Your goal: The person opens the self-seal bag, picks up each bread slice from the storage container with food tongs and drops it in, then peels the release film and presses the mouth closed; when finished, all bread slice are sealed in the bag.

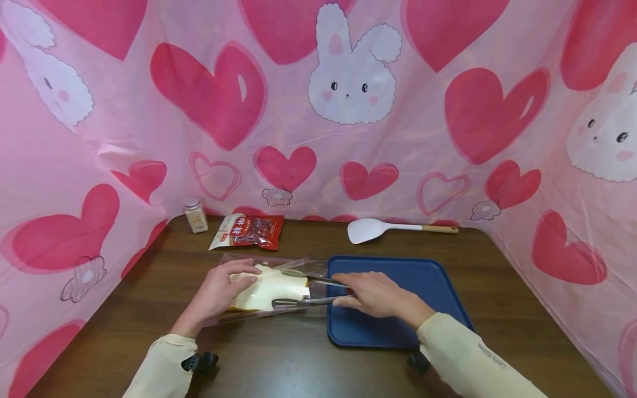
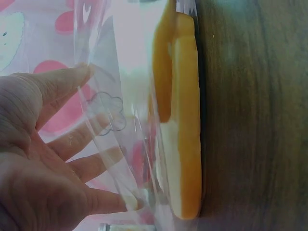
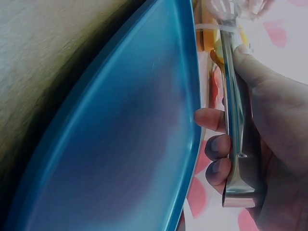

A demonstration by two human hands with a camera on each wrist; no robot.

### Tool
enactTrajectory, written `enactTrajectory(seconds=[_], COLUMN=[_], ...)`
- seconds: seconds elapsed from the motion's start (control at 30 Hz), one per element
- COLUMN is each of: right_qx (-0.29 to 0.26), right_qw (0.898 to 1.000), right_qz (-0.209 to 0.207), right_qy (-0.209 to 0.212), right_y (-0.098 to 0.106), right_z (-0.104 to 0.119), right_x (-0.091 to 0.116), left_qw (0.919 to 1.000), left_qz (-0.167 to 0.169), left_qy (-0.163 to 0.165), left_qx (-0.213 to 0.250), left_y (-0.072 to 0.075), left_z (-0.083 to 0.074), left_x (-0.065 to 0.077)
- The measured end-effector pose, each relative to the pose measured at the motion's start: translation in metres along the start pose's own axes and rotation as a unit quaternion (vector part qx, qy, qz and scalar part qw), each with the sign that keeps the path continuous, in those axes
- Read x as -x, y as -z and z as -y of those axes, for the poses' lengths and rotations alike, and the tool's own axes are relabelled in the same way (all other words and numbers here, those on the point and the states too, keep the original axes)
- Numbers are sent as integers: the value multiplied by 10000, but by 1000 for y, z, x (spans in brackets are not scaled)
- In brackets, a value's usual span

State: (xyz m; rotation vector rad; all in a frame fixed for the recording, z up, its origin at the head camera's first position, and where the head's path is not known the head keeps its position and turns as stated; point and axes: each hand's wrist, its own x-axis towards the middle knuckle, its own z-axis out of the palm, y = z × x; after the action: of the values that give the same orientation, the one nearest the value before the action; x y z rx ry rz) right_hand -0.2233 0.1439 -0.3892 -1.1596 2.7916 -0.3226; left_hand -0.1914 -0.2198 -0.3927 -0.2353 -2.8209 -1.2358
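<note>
Slices of white bread [image 1: 278,288] with a brown crust lie in a clear plastic bag [image 1: 313,314] on the table, left of the blue tray. My left hand [image 1: 222,288] is over the bag's left part. In the left wrist view, its fingers are spread against the loose film, beside the bread slices [image 2: 188,125]. My right hand [image 1: 370,293] grips metal tongs [image 1: 318,301] from above the tray's left side. The tongs' two arms are spread apart, their tips reaching over the bread. In the right wrist view, thumb and fingers wrap the tongs [image 3: 235,144] near the hinge end.
The blue tray [image 1: 398,331] stands to the right, under my right forearm. Along the back are a small lidded jar [image 1: 196,216], a red and white food packet [image 1: 254,232] and a white spatula [image 1: 368,229] with a wooden handle. Pink patterned cloth [image 1: 288,127] surrounds the table.
</note>
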Motion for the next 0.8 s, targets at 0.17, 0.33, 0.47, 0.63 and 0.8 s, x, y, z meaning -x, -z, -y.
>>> enactTrajectory(seconds=[0.17, 0.33, 0.47, 0.63, 0.8], right_qx=[-34, -105, -136, -147, -99], right_qw=[10000, 9999, 9997, 9997, 9998], right_qz=[6, 13, -13, -37, -102], right_qy=[33, -53, -182, -207, -125], right_y=[-1, -1, -1, -3, -5], right_z=[4, 6, 4, 5, 8], right_x=[-6, -8, -6, -8, -14], left_qw=[9996, 9995, 9997, 10000, 10000], left_qz=[-153, -182, -155, -27, 39], left_qy=[-219, -218, -177, -40, 78], left_qx=[-103, -108, -111, -35, 29], left_y=[-1, -1, 0, 0, -1], left_z=[0, 1, 1, 1, -1], left_x=[1, -1, -3, -3, -2])
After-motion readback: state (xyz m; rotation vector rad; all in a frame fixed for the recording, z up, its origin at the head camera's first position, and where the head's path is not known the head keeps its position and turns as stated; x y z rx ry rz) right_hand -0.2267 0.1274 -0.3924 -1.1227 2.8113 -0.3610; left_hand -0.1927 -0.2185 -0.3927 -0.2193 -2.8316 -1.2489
